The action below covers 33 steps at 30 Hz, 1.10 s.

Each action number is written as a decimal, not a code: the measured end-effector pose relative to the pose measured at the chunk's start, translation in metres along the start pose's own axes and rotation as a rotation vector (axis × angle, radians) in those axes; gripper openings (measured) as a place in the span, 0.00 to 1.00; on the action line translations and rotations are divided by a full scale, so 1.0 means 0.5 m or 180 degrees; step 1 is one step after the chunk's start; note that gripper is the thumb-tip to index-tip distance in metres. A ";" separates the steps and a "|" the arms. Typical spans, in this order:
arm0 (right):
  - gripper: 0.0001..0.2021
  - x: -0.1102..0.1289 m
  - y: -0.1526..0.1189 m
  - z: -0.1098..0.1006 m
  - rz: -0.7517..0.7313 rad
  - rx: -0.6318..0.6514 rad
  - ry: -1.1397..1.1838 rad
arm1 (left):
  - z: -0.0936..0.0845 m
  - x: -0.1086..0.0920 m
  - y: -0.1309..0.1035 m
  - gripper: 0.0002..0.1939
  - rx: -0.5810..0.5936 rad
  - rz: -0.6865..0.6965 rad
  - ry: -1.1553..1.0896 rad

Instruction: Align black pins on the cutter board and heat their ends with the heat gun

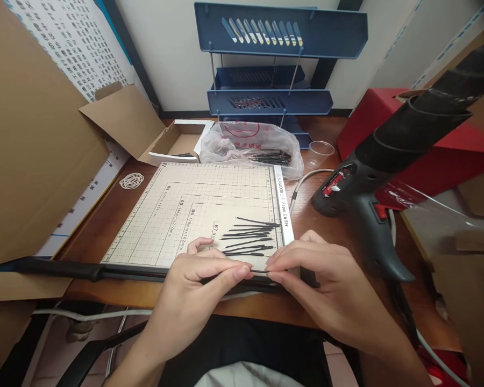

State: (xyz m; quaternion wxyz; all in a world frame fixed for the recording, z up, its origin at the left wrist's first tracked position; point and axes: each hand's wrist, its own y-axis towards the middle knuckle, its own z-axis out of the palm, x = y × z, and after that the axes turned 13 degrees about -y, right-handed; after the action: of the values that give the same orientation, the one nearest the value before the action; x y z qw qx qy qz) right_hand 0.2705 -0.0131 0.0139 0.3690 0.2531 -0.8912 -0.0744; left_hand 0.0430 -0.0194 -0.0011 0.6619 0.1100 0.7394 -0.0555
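Note:
My left hand [205,277] and my right hand [318,269] meet near the front edge of the paper cutter [145,226]. Both pinch one short, thin black wire-like piece [260,271] by its two ends, thumb against forefinger. Its ends are hidden under my fingertips. Just behind my hands, several similar thin black pieces [252,233] lie roughly side by side on the cutter's gridded board, close to its white ruler edge [284,207]. Along the front of the board runs the cutter's black blade arm, with its handle [60,267] out to the left.
A black heat gun [363,188] stands at the right, before a red box [419,140]. Behind the cutter are a plastic bag [242,142] holding more black pieces, an open carton [185,141], a clear cup [320,153] and a blue rack [270,102]. A coiled white cord [132,181] lies left.

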 end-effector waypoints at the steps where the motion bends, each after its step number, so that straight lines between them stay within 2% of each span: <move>1: 0.07 -0.001 0.000 0.001 0.0053 0.0008 -0.0019 | 0.002 0.003 -0.001 0.05 -0.0129 0.0053 0.0005; 4: 0.08 -0.004 0.003 0.002 0.0168 0.0026 -0.0096 | 0.006 0.011 -0.003 0.04 -0.0357 0.0170 0.0043; 8: 0.07 -0.003 0.010 0.004 0.0193 0.0090 -0.0121 | 0.007 0.015 -0.009 0.09 -0.0324 0.0396 0.0175; 12: 0.07 -0.004 0.023 0.004 0.0164 0.0147 -0.0064 | -0.006 0.017 -0.012 0.09 -0.0460 0.0532 0.0303; 15: 0.07 -0.019 0.033 0.002 0.0079 -0.0010 -0.0080 | -0.022 0.024 -0.020 0.11 -0.0911 0.0643 0.0589; 18: 0.07 -0.047 0.038 -0.001 0.0016 -0.0219 -0.0379 | -0.026 0.041 -0.038 0.06 -0.1342 0.0881 0.1340; 23: 0.08 -0.074 0.041 0.005 0.0003 -0.0091 -0.0920 | 0.003 0.066 -0.065 0.21 -0.0907 0.1362 0.2431; 28: 0.09 -0.071 0.052 0.019 -0.0056 0.0165 -0.1191 | 0.021 0.071 -0.067 0.21 -0.0979 0.1444 0.2901; 33: 0.07 -0.069 0.052 0.027 -0.0029 0.0161 -0.1297 | 0.026 0.077 -0.064 0.24 -0.0652 0.1369 0.3116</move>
State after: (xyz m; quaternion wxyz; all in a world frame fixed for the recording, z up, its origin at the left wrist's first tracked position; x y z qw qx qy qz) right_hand 0.2715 0.0259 -0.0089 0.1742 0.2460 -0.9479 -0.1033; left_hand 0.0442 -0.0500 -0.0426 0.2440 0.2066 0.9237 0.2112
